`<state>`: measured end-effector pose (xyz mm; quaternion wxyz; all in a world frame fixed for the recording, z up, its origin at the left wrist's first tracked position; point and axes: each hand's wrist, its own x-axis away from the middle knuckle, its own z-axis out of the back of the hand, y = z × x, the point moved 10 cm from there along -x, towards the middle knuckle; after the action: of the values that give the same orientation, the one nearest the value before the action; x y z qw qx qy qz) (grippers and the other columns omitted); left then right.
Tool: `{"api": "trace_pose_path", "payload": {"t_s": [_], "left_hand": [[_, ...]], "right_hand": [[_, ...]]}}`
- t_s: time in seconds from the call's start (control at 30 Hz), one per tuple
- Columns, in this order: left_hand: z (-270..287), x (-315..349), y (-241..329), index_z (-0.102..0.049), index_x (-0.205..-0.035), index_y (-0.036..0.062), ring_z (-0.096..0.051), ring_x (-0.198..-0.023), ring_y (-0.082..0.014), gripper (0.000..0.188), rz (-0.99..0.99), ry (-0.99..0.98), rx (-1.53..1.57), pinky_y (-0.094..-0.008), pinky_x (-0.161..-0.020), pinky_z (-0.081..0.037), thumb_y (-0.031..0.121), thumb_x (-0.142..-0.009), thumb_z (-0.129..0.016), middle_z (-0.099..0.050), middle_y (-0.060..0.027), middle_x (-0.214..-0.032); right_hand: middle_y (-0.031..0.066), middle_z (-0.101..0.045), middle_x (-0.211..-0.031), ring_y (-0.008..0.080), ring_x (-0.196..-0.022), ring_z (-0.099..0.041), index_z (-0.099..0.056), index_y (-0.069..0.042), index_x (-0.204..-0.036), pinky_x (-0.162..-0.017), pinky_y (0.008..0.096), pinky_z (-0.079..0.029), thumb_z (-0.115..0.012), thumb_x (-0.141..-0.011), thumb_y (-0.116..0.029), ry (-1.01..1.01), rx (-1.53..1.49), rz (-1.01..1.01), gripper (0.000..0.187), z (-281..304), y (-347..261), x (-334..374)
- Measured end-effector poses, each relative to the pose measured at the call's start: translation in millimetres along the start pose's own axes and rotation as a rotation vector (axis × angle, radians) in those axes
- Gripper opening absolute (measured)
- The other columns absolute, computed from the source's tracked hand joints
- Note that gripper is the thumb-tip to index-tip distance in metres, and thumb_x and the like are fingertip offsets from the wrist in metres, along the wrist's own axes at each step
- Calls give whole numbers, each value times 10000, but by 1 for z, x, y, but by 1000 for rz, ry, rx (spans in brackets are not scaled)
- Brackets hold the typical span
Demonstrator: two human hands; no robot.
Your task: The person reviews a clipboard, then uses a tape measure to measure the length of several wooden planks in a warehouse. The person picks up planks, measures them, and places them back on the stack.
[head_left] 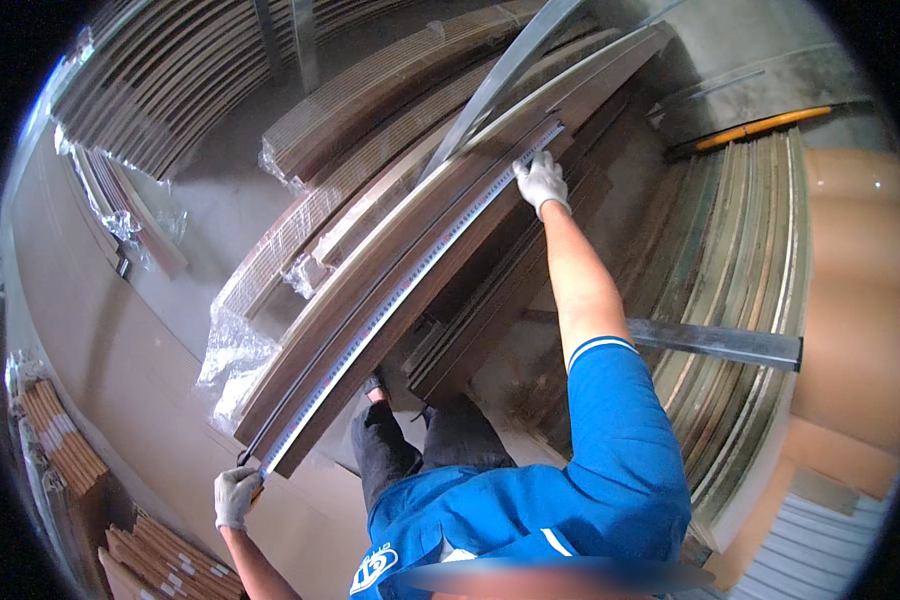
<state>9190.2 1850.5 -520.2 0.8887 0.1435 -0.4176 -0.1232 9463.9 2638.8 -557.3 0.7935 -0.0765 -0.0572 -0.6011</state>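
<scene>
We find most room past the near end of the brown boards [398,322]: beyond our left hand [235,498], the pale ground [160,365] gives a hand sideways passage. Atop the boards, the tape measure [407,284] runs lengthwise; any crossing goes over its blade. Left edge crowded: plastic-wrapped bundles [355,135] alongside, a slanting metal post [505,85] rising beside the far half. Our right hand [543,181] and forearm block the right edge toward the far end. Nearer us, a dark gap opens beside that edge, narrowed by lower planks [470,335] and our legs [385,460].
</scene>
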Motion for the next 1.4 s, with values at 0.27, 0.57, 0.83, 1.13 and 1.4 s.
{"api": "trace_pose_path", "payload": {"t_s": [0.27,0.57,0.83,1.13,1.4], "left_hand": [[-7,-3,-23,-724,-824,-21,-653,-660,-170,194,58,-4,91,-321,-640,-498,149,-735,-698,-673,-115,-695],[-5,4,-15,-713,-818,-37,-591,-648,-140,192,111,-39,110,-316,-617,-460,143,-750,-707,-619,-80,-663],[-6,3,43,-637,-739,30,-531,-543,-199,136,-485,39,-457,-360,-509,-439,140,-817,-658,-573,-99,-628],[7,7,-6,-729,-885,46,-618,-652,-182,243,133,-124,-63,-327,-637,-498,263,-786,-683,-665,-84,-753],[10,24,4,-776,-960,158,-685,-714,-183,263,167,-78,-82,-324,-700,-526,308,-774,-666,-719,-46,-762]], "right_hand": [[25,-165,-1624,349,-1421,-304,-195,-166,-1551,-1140,476,-304,-339,-983,-564,-24,-4,-54,709,8,42,-71],[108,-233,-1596,394,-1385,-361,-220,-153,-1544,-1149,444,-291,-387,-960,-502,-49,25,42,701,16,48,-109],[169,-484,-1427,417,-1316,-445,-462,-183,-1426,-1088,497,-370,-482,-895,-500,-83,120,145,618,-30,77,-182],[178,-308,-1559,296,-1454,-265,-338,19,-1472,-1178,356,-195,-344,-1016,-431,-24,142,337,641,-50,85,-204],[234,-346,-1517,342,-1422,-310,-386,79,-1420,-1168,377,-236,-338,-1008,-462,-71,209,382,682,-32,27,-94]]}}
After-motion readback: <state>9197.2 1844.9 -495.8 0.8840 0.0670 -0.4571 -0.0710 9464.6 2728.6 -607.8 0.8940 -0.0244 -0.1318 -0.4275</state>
